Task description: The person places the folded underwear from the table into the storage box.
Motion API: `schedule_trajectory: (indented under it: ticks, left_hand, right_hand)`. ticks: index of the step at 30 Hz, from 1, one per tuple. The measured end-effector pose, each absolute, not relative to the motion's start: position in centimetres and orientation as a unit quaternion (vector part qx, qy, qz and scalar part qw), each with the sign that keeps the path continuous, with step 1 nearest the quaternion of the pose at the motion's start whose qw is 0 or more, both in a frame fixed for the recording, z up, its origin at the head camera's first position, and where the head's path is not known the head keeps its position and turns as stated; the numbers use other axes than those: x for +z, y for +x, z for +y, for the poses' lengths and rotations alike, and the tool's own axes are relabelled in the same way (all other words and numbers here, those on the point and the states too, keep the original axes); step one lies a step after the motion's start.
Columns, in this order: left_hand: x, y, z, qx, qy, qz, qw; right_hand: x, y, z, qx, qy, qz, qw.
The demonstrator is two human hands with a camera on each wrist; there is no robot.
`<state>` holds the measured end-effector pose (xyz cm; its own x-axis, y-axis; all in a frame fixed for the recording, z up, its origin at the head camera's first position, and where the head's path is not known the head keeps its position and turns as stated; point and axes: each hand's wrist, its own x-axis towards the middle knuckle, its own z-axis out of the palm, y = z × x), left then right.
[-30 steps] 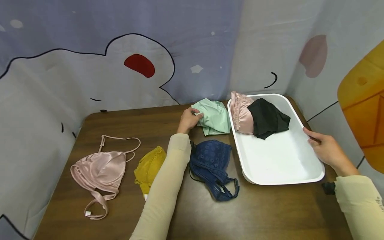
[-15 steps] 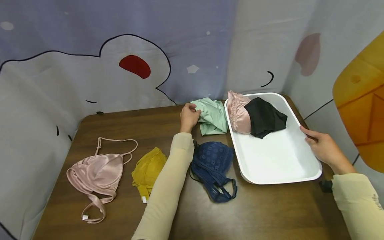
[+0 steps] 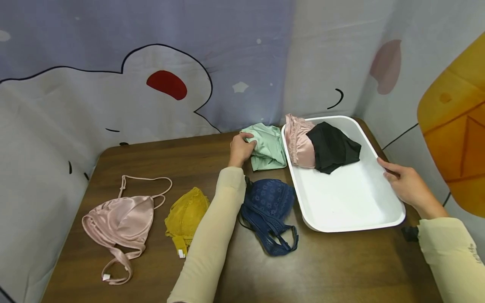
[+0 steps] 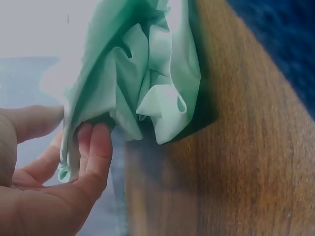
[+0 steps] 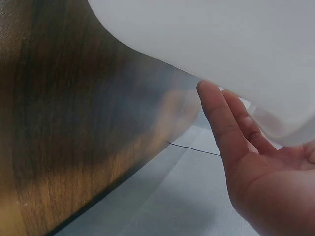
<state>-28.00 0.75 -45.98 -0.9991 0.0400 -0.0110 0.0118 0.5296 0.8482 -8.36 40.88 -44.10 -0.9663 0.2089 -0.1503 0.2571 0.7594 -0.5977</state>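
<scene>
Near the table's back edge, my left hand pinches the left edge of a crumpled mint-green garment. In the left wrist view, the thumb and fingers lie on either side of a layer of that smooth cloth, its folds hanging open. My right hand holds the right rim of a white plastic tray. The right wrist view shows its fingers under the tray's rim. Inside the tray, at the back left, a pink satin garment lies partly under black briefs.
A navy lace bra lies between my left forearm and the tray. Left of that forearm are a mustard-yellow lace bra and a pink satin bra with thin straps. A printed curtain hangs behind the wooden table.
My left hand keeps to the green garment's left edge, its fingers shifting slightly. The whole scene slides a little left as the head view turns. My right hand stays at the tray's rim.
</scene>
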Motion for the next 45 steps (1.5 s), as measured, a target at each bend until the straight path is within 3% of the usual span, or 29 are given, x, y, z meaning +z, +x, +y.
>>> schedule_trajectory:
  ticks: [10, 26, 40, 45]
  left_hand:
    - [-44.8, -27.9, -2.0, 0.495, 0.013, 0.868, -0.034]
    - [-42.1, -27.2, -6.6, 0.574, 0.113, 0.804, -0.112]
    - [-37.1, -25.2, -9.1, 0.661, 0.142, 0.720, -0.154]
    - [-34.5, -22.8, -9.0, 0.673, 0.156, 0.704, -0.168]
  right_hand:
    - [-43.7, -8.5, 40.6, -0.325, 0.122, 0.937, 0.037]
    - [-43.4, -8.1, 41.1, -0.327, 0.119, 0.937, 0.037]
    - [-43.7, -8.3, 40.9, -0.319, 0.118, 0.940, 0.031]
    - [-43.9, -8.2, 40.8, -0.317, 0.119, 0.940, 0.039]
